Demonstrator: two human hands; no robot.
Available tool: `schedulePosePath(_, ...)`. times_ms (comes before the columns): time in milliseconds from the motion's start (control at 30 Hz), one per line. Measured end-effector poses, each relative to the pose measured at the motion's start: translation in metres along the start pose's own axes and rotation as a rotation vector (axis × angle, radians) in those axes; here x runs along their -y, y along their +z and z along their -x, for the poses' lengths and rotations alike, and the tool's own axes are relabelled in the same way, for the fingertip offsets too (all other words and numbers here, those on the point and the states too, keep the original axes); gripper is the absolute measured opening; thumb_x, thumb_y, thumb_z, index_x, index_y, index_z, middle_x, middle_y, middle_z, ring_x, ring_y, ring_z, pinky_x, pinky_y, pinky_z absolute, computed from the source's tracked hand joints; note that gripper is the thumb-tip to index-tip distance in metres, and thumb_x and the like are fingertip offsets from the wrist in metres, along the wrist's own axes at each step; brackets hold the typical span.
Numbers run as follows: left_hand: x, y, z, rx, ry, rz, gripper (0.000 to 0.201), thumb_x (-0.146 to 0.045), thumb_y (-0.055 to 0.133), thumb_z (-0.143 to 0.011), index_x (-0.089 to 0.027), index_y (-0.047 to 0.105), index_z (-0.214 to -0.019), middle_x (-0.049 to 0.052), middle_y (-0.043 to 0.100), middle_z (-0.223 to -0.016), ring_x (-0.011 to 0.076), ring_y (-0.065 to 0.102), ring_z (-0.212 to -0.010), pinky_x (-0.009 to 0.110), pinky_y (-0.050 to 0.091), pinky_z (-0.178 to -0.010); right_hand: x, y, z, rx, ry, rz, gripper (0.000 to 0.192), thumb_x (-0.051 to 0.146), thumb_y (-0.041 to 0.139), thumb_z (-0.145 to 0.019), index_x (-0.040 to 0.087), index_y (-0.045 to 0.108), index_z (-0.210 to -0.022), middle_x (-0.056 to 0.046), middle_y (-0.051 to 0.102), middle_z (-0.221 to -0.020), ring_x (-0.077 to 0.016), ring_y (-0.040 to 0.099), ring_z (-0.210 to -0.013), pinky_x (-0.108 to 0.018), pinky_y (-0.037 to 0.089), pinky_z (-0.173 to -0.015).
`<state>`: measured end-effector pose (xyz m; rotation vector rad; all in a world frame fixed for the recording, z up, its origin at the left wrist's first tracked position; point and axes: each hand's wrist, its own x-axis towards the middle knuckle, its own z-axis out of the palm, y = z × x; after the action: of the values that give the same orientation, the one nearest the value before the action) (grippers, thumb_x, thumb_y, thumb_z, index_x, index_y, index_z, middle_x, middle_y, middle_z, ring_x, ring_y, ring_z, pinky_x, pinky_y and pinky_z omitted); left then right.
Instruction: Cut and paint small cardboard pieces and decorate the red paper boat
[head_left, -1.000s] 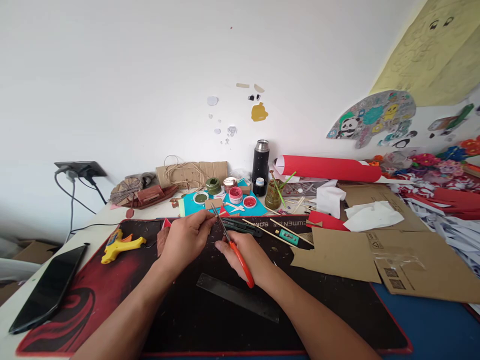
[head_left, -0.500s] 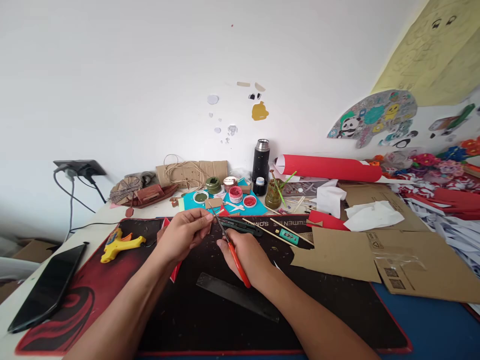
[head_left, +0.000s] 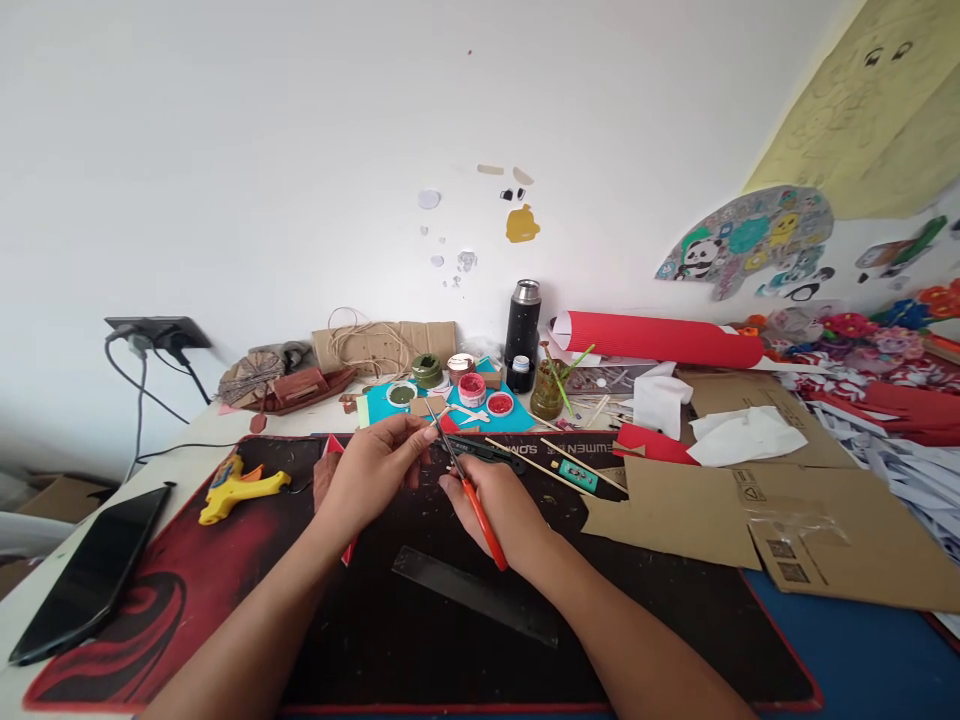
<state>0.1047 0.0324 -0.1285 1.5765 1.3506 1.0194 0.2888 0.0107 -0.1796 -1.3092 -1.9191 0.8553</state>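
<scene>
Over the dark desk mat (head_left: 645,620), my right hand (head_left: 510,505) is closed round a pair of scissors (head_left: 486,528) with orange handles. Their thin metal blades point up and away, toward the fingertips of my left hand (head_left: 382,468). That hand is closed in a pinch; a small pale bit shows at its fingertips, too small to name. Behind my left wrist, partly hidden, a red and brown folded piece (head_left: 327,470) rests on the mat. A dark green utility knife (head_left: 480,452) lies just beyond the scissors. Nearer me is a clear ruler (head_left: 474,597).
At left lie a yellow glue gun (head_left: 244,490) and a black phone (head_left: 94,575). Paint pots (head_left: 472,388) stand on blue card beyond my hands, near a black thermos (head_left: 523,325). Thin wooden sticks (head_left: 534,467) and cardboard (head_left: 682,508) lie to the right.
Both hands have shifted slightly to the right together with the scissors. The blades still meet the left fingertips; the view has moved a little.
</scene>
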Motion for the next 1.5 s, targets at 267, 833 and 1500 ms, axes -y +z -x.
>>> schedulePosePath(267, 0.003, -0.010, 0.006, -0.063, 0.086, -0.347, 0.036, -0.058, 0.062, -0.096, -0.025, 0.076, -0.099, -0.003, 0.074, -0.068, 0.0174, 0.067, -0.060, 0.027, 0.047, -0.062, 0.001, -0.004, -0.001, 0.054, -0.009, -0.132, 0.016, 0.032, 0.067, -0.099, 0.023, 0.062, -0.086, 0.000, 0.069, -0.076, -0.0173, 0.062, -0.067, -0.029, 0.043, -0.067)
schedulePosePath(833, 0.012, -0.017, 0.008, -0.211, 0.599, -0.874, 0.028, -0.032, 0.052, -0.108, -0.024, 0.078, -0.100, 0.002, 0.082, -0.086, 0.0175, 0.073, -0.069, 0.026, 0.045, -0.063, 0.010, -0.009, 0.002, 0.225, 0.090, -0.297, 0.026, 0.047, 0.072, -0.098, 0.024, 0.062, -0.094, 0.005, 0.062, -0.067, -0.0137, 0.057, -0.051, -0.027, 0.045, -0.057)
schedulePosePath(1500, -0.009, -0.013, 0.009, -0.035, 0.015, -0.276, 0.034, -0.053, 0.062, -0.092, -0.022, 0.072, -0.082, -0.003, 0.063, -0.059, 0.0132, 0.053, -0.047, 0.024, 0.037, -0.047, 0.010, -0.001, 0.002, 0.094, 0.044, -0.114, 0.029, 0.036, 0.064, -0.100, 0.023, 0.053, -0.077, 0.001, 0.062, -0.071, -0.0168, 0.052, -0.064, -0.030, 0.041, -0.065)
